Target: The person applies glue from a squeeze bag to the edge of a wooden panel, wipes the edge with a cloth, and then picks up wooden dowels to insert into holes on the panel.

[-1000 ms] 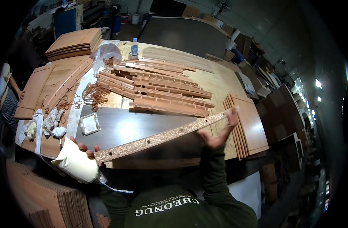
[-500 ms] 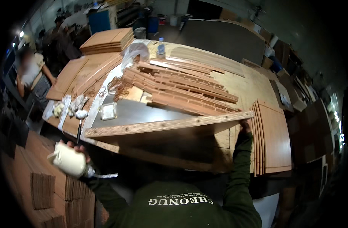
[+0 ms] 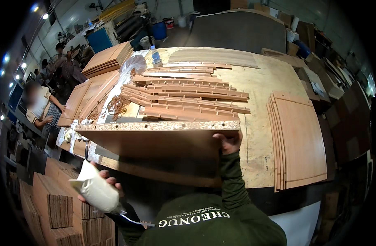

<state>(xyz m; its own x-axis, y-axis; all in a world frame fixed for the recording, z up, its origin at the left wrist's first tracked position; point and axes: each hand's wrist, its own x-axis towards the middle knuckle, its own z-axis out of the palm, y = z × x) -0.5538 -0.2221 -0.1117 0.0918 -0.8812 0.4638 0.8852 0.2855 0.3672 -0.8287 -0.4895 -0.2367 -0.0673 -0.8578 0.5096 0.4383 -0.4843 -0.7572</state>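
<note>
In my left hand (image 3: pixel 109 180) is a cream-white squeeze bottle (image 3: pixel 99 192), tilted, with a thin nozzle pointing down and to the right. My fingers wrap round its far side. My right hand (image 3: pixel 231 143) grips the right end of a chipboard panel (image 3: pixel 175 145), thumb on its brown face. The panel's raw edge faces up, and several drilled holes run along it. The bottle is below the panel's left part, apart from it. Behind the panel, several wooden strips with dowels (image 3: pixel 196 98) lie on the worktable (image 3: pixel 259 158).
Grooved wooden panels (image 3: pixel 300 139) are stacked on the right, more (image 3: pixel 108 59) at the far left. A water bottle (image 3: pixel 155 54) stands at the table's back. Boards (image 3: pixel 54 201) are piled on my lower left. A person (image 3: pixel 42 104) stands beyond the table's left side.
The panel and my right hand have shifted left in the view, and the panel's brown face shows more. The squeeze bottle has moved slightly right and down. The whole view has also turned a little.
</note>
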